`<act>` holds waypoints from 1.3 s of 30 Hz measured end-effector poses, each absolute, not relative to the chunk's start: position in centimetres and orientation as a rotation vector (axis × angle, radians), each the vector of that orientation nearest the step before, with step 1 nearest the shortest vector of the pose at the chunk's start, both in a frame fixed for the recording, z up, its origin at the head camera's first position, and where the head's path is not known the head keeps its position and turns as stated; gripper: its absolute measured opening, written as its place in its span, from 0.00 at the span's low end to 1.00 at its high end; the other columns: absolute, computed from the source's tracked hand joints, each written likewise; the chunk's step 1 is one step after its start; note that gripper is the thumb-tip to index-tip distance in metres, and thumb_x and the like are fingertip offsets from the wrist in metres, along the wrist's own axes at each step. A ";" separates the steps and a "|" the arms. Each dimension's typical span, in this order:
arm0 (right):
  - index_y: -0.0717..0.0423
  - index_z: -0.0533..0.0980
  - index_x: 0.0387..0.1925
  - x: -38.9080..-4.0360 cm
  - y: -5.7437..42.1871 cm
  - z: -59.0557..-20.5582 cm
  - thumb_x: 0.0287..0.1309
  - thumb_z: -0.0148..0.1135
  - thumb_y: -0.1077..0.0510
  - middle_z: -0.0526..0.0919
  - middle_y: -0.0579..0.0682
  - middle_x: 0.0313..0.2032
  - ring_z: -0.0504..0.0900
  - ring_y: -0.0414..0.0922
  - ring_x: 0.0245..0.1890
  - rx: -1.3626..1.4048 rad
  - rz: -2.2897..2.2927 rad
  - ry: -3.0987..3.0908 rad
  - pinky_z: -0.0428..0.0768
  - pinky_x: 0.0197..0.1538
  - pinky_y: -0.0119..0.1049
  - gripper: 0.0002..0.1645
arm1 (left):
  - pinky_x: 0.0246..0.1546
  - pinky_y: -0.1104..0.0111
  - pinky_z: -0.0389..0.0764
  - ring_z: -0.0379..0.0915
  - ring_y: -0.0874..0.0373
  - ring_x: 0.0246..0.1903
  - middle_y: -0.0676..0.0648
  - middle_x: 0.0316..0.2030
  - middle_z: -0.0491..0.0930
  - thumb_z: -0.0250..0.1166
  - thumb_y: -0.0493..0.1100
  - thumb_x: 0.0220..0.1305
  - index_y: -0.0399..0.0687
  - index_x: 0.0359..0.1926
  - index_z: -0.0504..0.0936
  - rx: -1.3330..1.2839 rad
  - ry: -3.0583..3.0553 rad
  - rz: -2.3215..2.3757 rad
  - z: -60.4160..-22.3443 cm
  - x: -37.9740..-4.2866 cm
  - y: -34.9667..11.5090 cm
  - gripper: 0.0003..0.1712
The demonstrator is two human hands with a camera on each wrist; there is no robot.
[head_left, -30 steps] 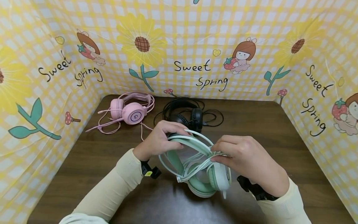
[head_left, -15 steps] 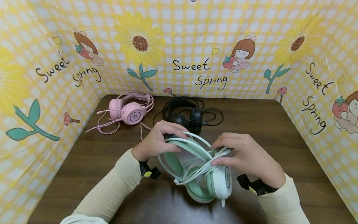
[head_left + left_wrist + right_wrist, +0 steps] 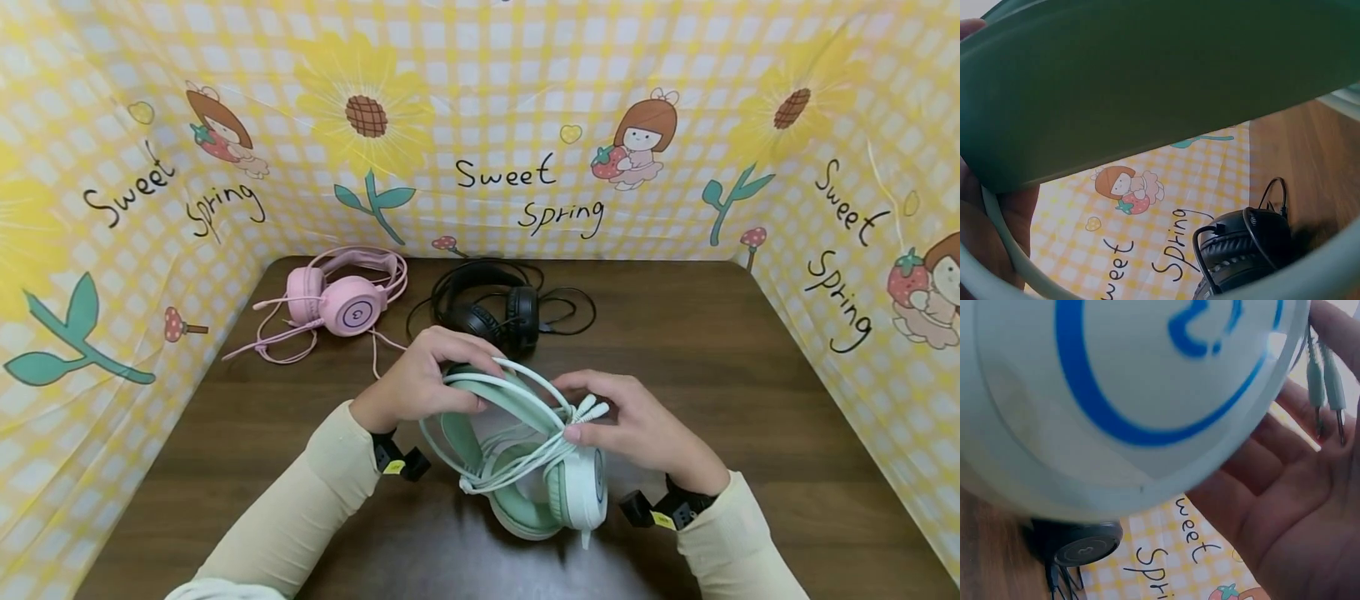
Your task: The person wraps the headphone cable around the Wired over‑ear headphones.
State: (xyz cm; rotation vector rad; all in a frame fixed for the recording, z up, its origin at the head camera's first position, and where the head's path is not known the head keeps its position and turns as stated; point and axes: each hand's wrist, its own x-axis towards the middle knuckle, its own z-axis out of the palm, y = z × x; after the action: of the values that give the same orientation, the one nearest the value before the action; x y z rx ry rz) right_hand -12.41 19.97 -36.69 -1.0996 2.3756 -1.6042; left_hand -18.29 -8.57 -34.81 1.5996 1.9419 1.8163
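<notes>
Mint-green and white headphones (image 3: 583, 493) are held above the near part of the table, ear cups toward the person. My left hand (image 3: 423, 379) grips the headband at the top left, thumb beneath and fingers over it. At the other end of the band, my right hand (image 3: 643, 423) holds the headphones' side, with its thumb against the white cable (image 3: 517, 468) looped across the frame. Two thin plugs (image 3: 1329, 381) stick out by the right fingers in the right wrist view. The padded headband (image 3: 1147, 87) fills the upper left wrist view, hiding most of the left fingers.
Pink headphones (image 3: 352, 307) with a loose cord lie at the back left of the brown table (image 3: 675, 333). Black headphones (image 3: 522, 321) with a coiled cord lie beside them, just beyond my left hand. A yellow checked cloth (image 3: 510, 108) walls in the back and sides.
My right hand has loosened its pinch on the cable ends and shifted left around the headphones' side. The plugs now fan out upward. My left hand keeps its grip on the headband.
</notes>
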 end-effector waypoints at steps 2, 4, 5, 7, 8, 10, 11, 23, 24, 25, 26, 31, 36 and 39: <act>0.53 0.73 0.61 -12.3 19.8 -36.8 0.55 0.69 0.64 0.75 0.48 0.57 0.80 0.48 0.47 -1.081 -1.624 2.464 0.82 0.41 0.39 0.31 | 0.34 0.61 0.80 0.80 0.49 0.37 0.41 0.41 0.84 0.71 0.29 0.43 0.39 0.36 0.87 1.580 1.981 1.821 -34.8 -18.4 -8.6 0.14; 0.50 0.72 0.61 -12.1 19.7 -36.9 0.54 0.72 0.60 0.68 0.47 0.63 0.76 0.46 0.51 -1.038 -1.623 2.646 0.80 0.44 0.37 0.33 | 0.36 0.62 0.80 0.80 0.49 0.39 0.41 0.41 0.84 0.71 0.28 0.42 0.38 0.35 0.87 1.558 2.038 1.826 -34.9 -18.5 -8.7 0.14; 0.50 0.73 0.61 -12.0 19.6 -37.0 0.54 0.73 0.56 0.66 0.48 0.63 0.74 0.46 0.53 -1.023 -1.626 2.748 0.78 0.46 0.36 0.32 | 0.37 0.62 0.80 0.80 0.49 0.40 0.41 0.41 0.84 0.71 0.28 0.42 0.38 0.36 0.87 1.543 2.059 1.830 -34.8 -18.5 -8.8 0.14; 0.51 0.75 0.55 -11.8 19.3 -37.1 0.53 0.73 0.47 0.67 0.52 0.60 0.73 0.46 0.52 -1.014 -1.603 2.991 0.75 0.46 0.35 0.29 | 0.38 0.63 0.80 0.80 0.49 0.42 0.41 0.41 0.84 0.71 0.28 0.42 0.36 0.36 0.87 1.505 2.088 1.837 -34.8 -18.6 -8.8 0.15; 0.53 0.76 0.52 -11.7 19.2 -37.2 0.53 0.71 0.43 0.68 0.55 0.57 0.72 0.47 0.50 -1.035 -1.579 3.115 0.73 0.47 0.35 0.29 | 0.38 0.63 0.79 0.80 0.49 0.43 0.41 0.41 0.84 0.71 0.28 0.43 0.36 0.37 0.87 1.486 2.095 1.838 -34.8 -18.6 -8.8 0.15; 0.58 0.79 0.45 -11.5 18.9 -37.1 0.56 0.67 0.39 0.70 0.61 0.49 0.72 0.51 0.46 -1.154 -1.514 3.325 0.71 0.46 0.36 0.28 | 0.38 0.63 0.79 0.79 0.48 0.44 0.41 0.42 0.84 0.71 0.27 0.44 0.35 0.37 0.87 1.458 2.093 1.844 -34.7 -18.7 -8.8 0.14; 0.59 0.80 0.41 -11.5 18.8 -37.1 0.58 0.65 0.39 0.71 0.62 0.45 0.72 0.53 0.43 -1.235 -1.462 3.411 0.71 0.44 0.37 0.27 | 0.37 0.63 0.79 0.79 0.48 0.43 0.41 0.42 0.84 0.71 0.27 0.45 0.35 0.38 0.86 1.449 2.087 1.847 -34.7 -18.7 -8.8 0.14; 0.44 0.59 0.73 -10.1 19.1 -37.6 0.56 0.61 0.31 0.65 0.52 0.65 0.72 0.51 0.58 -1.062 -1.106 3.080 0.75 0.53 0.52 0.49 | 0.37 0.63 0.81 0.79 0.50 0.40 0.36 0.40 0.83 0.69 0.23 0.47 0.28 0.38 0.84 1.338 2.028 1.939 -34.8 -19.0 -8.9 0.13; 0.40 0.54 0.75 -10.0 19.1 -37.6 0.52 0.65 0.31 0.62 0.49 0.68 0.69 0.52 0.62 -0.975 -1.108 3.005 0.73 0.55 0.54 0.54 | 0.39 0.63 0.80 0.79 0.49 0.41 0.36 0.40 0.83 0.69 0.23 0.47 0.28 0.38 0.84 1.329 2.027 1.944 -34.8 -19.0 -8.9 0.13; 0.35 0.49 0.76 -9.9 19.1 -37.6 0.49 0.69 0.32 0.59 0.47 0.70 0.66 0.52 0.64 -0.894 -1.112 2.940 0.71 0.57 0.56 0.59 | 0.41 0.63 0.80 0.79 0.49 0.42 0.37 0.40 0.83 0.69 0.24 0.47 0.28 0.38 0.84 1.322 2.023 1.943 -34.8 -19.1 -8.9 0.14; 0.32 0.46 0.76 -9.8 19.0 -37.7 0.46 0.72 0.34 0.56 0.46 0.71 0.64 0.51 0.66 -0.833 -1.131 2.883 0.70 0.59 0.57 0.63 | 0.41 0.62 0.80 0.79 0.48 0.42 0.37 0.40 0.83 0.70 0.24 0.47 0.29 0.39 0.84 1.320 2.021 1.936 -34.8 -19.1 -8.8 0.13; 0.24 0.45 0.74 -10.2 18.5 -38.2 0.43 0.77 0.43 0.61 0.44 0.69 0.67 0.46 0.63 -0.704 -1.222 2.764 0.71 0.57 0.53 0.64 | 0.40 0.62 0.80 0.79 0.49 0.39 0.40 0.39 0.83 0.70 0.26 0.49 0.32 0.39 0.85 1.301 2.069 1.873 -35.0 -19.2 -8.9 0.13; 0.25 0.52 0.72 -10.5 18.4 -38.9 0.41 0.77 0.50 0.72 0.39 0.60 0.74 0.41 0.54 -0.728 -1.366 2.783 0.75 0.51 0.48 0.61 | 0.40 0.62 0.80 0.79 0.51 0.38 0.44 0.39 0.84 0.70 0.27 0.51 0.36 0.39 0.86 1.226 2.127 1.828 -34.7 -19.2 -8.7 0.12; 0.26 0.56 0.71 -10.7 18.6 -38.9 0.40 0.77 0.52 0.73 0.37 0.58 0.74 0.40 0.54 -0.737 -1.431 2.811 0.75 0.50 0.48 0.59 | 0.40 0.62 0.80 0.79 0.51 0.41 0.46 0.41 0.84 0.72 0.30 0.53 0.40 0.39 0.87 1.205 2.153 1.773 -34.3 -19.2 -8.6 0.11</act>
State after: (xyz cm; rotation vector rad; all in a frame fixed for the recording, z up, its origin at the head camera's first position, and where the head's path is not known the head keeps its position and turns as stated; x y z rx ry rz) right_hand -10.66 18.56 -38.94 -0.7370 2.8112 -1.4310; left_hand -19.21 -8.57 -34.26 1.2049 2.1534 1.7735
